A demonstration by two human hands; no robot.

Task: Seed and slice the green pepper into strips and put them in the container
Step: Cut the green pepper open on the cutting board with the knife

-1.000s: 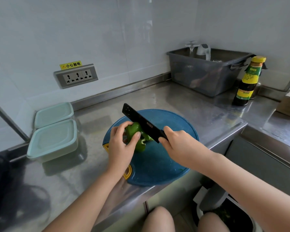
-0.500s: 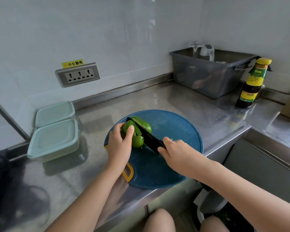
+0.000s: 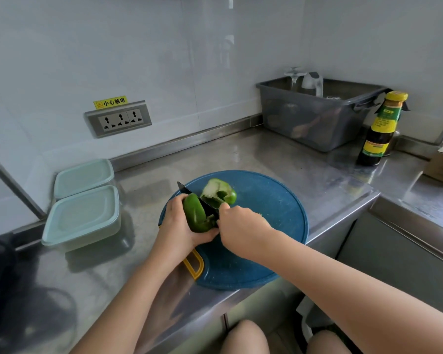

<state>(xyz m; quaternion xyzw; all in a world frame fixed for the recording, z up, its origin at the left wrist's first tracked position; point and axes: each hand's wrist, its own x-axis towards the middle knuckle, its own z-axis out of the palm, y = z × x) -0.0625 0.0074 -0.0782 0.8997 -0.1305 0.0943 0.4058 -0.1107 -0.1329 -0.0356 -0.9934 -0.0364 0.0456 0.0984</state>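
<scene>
Two pieces on the board! The left hand [image 3: 179, 226] curls fingers and thumb round one pepper half [image 3: 196, 218], propping it on edge with the dark skin facing up. The right hand [image 3: 241, 223] is a tight fist on the knife [image 3: 187, 190]. Its handle is buried in the grip, and the black blade runs away from the knuckles along the held piece, tip poking out past the left fingers. Just beyond the blade lies the other half [image 3: 219, 191], cut face up, pale pith on show.

My read: the split is made and seeding is the step in hand. The next move calls for working the core and white ribs out of each piece. The blade should turn away from the left thumb, which sits very close to it. Strips come after that.

Now, the room. There is plenty of bare blue cutting board [image 3: 266, 213] to the right of the right hand. Under the wrists the board seems to stick out over the front edge of the steel counter [image 3: 241, 154], its yellow handle [image 3: 193, 263] beneath the left wrist, so heavy pressure there could tip it. The containers [image 3: 83, 215] sit well out to the left of the left hand and both look lidded, so a lid must come off first. The grey tub [image 3: 317, 118] and sauce bottle [image 3: 380, 129] stand far beyond the right hand.
</scene>
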